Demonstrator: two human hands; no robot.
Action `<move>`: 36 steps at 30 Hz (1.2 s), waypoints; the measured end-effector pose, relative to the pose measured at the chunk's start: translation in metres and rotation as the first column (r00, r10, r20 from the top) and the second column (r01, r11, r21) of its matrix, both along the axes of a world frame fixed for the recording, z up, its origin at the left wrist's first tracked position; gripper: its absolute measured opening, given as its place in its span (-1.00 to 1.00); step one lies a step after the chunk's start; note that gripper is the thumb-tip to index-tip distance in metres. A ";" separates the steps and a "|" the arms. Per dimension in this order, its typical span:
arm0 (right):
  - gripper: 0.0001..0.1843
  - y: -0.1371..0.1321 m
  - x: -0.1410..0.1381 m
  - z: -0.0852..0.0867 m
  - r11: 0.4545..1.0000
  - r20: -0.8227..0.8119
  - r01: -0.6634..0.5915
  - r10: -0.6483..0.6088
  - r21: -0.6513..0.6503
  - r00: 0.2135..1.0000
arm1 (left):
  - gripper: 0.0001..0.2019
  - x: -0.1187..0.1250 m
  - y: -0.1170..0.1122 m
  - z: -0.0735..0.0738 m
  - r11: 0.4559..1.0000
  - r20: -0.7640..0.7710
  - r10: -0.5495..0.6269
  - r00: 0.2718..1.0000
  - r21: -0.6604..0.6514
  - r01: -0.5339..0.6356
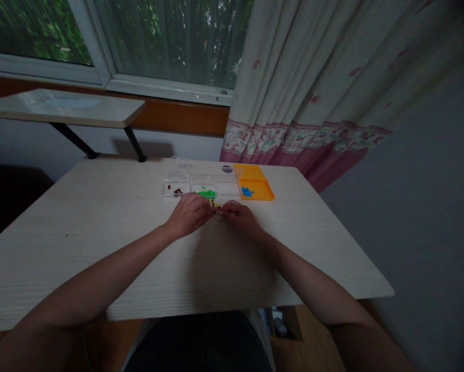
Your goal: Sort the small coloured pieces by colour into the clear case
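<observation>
My left hand point(191, 213) and my right hand point(240, 216) meet over the table, their fingertips pinched close together. Between and just behind them show small yellow and black pieces point(215, 204); what each hand grips is too small to make out. Right behind my left hand, bright green pieces point(206, 194) lie in a clear plastic box. Dark red pieces point(178, 191) sit in another clear box point(164, 190) to the left. On the right, blue pieces point(247, 191) rest in an open orange case point(263, 192).
The pale wooden table point(100, 217) reaches to a wall and a window point(170, 41). A raised shelf point(111, 111) on black legs stands at the back left. A flowered curtain point(294, 93) hangs behind the right side. A dark round disc point(227, 169) lies near the orange case.
</observation>
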State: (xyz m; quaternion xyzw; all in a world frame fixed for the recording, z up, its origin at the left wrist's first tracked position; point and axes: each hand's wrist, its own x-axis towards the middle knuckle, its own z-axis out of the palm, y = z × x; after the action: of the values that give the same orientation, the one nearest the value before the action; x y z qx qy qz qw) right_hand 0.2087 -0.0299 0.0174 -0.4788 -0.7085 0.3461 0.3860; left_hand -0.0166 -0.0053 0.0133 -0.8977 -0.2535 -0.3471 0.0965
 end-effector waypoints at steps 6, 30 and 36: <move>-0.70 -0.001 -0.001 0.002 1.000 0.013 -0.011 0.011 -0.004 1.000 | -0.83 0.000 0.001 -0.001 1.000 0.016 -0.010 1.000 0.014 0.010; -0.68 0.013 0.020 -0.014 0.930 0.054 0.177 -0.205 0.323 0.977 | -0.86 -0.007 0.009 0.000 0.999 0.062 0.041 0.997 -0.019 -0.040; -0.65 0.019 0.031 -0.015 0.873 0.138 0.211 -0.297 0.439 0.945 | -0.87 -0.014 0.015 0.001 0.996 0.105 0.084 0.991 -0.019 -0.082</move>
State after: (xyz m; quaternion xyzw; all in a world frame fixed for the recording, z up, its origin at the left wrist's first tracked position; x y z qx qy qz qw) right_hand 0.2392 -0.0110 0.0023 -0.5065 -0.7320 0.0819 0.4483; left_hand -0.0309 0.0097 0.0147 -0.8676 -0.2979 -0.3878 0.0907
